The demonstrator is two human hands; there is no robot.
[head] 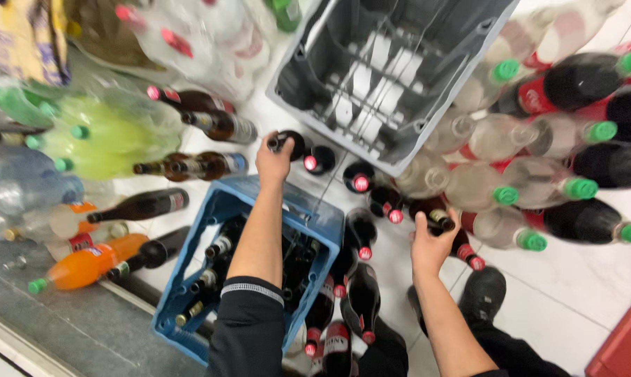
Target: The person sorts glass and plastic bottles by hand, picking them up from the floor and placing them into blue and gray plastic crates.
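Head view, looking down at the floor (581, 293), white tile, crowded with bottles.

Left hand (273, 162): closed around the neck of a dark bottle (292, 143), which stands or hangs just beyond the far edge of the blue crate (322, 223). Forearm crosses over the crate.

Right hand (431, 246): fingers curled around the neck of a second dark glass bottle (438, 218), in a cluster of red-capped bottles (361, 183) standing upright on the floor between the blue crate and a pile of large plastic bottles with green caps (581, 187).

Blue crate: partly filled, dark bottles upright in its compartments. Grey crate (392, 70): tipped or seen from above, no bottles in it, dividers showing. More brown bottles (211, 164) lie on their sides to the left, beside yellow and orange plastic bottles.

Handling, judged: glass, stiff, fragile, likely to chip if knocked against neighbours. Whether they hold liquid I cannot tell, so weight is uncertain. Smooth glass may slip; the neck under the cap lip is the secure hold, which both hands use.
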